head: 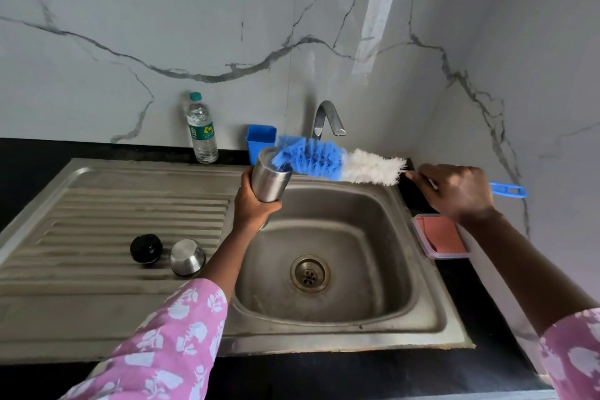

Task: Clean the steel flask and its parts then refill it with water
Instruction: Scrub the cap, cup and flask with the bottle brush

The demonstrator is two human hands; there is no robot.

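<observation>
flask (pixel 271 180) meets brush (pixel 337 164), over sink (pixel 422 302).

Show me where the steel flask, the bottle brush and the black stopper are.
steel flask (pixel 271 182), head view, on its steel side wall
bottle brush (pixel 319 159), head view, on the blue bristles
black stopper (pixel 146 248), head view, on its domed top

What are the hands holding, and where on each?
Left hand grips the steel flask around its body. Right hand holds the bottle brush by its handle.
</observation>
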